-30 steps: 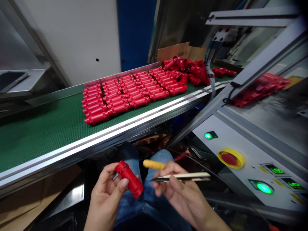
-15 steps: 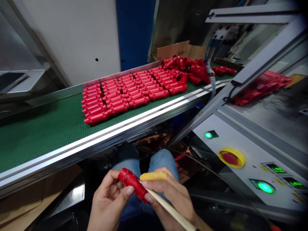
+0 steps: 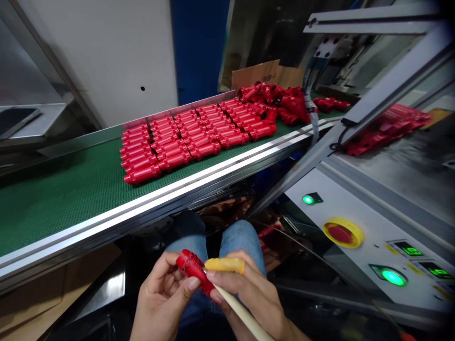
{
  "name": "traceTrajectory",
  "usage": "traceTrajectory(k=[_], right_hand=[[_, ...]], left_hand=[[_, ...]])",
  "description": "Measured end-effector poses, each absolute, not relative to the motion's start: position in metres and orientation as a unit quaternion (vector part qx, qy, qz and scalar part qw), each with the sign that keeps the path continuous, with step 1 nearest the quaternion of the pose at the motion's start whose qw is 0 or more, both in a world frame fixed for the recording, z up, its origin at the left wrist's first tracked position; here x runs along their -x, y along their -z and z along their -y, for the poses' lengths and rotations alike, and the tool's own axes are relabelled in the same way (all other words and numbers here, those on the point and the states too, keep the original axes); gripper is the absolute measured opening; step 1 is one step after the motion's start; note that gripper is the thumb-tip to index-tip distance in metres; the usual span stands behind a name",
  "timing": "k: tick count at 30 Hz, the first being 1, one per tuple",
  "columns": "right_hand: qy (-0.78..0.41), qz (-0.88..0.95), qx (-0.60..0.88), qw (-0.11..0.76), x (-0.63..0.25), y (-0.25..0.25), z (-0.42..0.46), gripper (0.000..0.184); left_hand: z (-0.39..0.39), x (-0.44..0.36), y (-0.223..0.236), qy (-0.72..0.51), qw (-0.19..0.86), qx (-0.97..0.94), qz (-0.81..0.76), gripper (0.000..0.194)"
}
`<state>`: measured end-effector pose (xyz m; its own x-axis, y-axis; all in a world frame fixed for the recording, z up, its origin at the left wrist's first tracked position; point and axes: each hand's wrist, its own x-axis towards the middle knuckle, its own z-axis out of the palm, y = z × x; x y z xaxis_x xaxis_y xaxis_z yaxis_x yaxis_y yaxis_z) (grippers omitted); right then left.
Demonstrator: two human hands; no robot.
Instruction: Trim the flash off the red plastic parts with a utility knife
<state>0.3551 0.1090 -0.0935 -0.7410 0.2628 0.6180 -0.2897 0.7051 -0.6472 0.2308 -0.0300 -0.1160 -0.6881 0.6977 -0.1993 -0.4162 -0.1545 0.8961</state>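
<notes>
Many red parts (image 3: 185, 144) on conveyor belt (image 3: 60, 203) above left hand (image 3: 161, 298)

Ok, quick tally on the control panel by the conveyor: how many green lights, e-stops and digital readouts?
Green indicator lights: 2
Red emergency stop buttons with yellow collar: 1
Green digital readouts: 2
Total: 5
</notes>
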Motion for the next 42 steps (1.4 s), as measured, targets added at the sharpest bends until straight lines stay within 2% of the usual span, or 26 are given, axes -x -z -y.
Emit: traceTrajectory(k=[5, 11, 18, 26, 32, 42], right_hand=[[-0.391, 0.848, -0.003, 0.359, -0.356, 0.094, -0.108, 0.041], [-0.408, 0.828, -0.015, 0.383, -0.354, 0.098, -0.107, 0.036], [-0.384, 0.842, 0.011, 0.379, -0.354, 0.097, -0.101, 0.038], [-0.415, 0.845, 0.086, 0.326, -0.366, 0.080, -0.107, 0.026], [-0.511, 0.802, 0.132, 0.280, -0.363, 0.076, -0.111, 0.014], [-0.525, 0.789, 0.142, 0.287, -0.357, 0.080, -0.110, 0.012]], left_hand=[[0.031, -0.231, 0.116, -0.745, 0.369, -0.141, -0.538, 0.013], [0.033, -0.231, 0.116, -0.732, 0.356, -0.152, -0.560, 0.014], [0.033, -0.233, 0.119, -0.728, 0.326, -0.156, -0.582, 0.014], [0.035, -0.232, 0.119, -0.725, 0.289, -0.156, -0.605, 0.019], [0.025, -0.247, 0.100, -0.762, 0.310, -0.071, -0.564, 0.028], [0.025, -0.248, 0.098, -0.757, 0.326, -0.080, -0.560, 0.026]])
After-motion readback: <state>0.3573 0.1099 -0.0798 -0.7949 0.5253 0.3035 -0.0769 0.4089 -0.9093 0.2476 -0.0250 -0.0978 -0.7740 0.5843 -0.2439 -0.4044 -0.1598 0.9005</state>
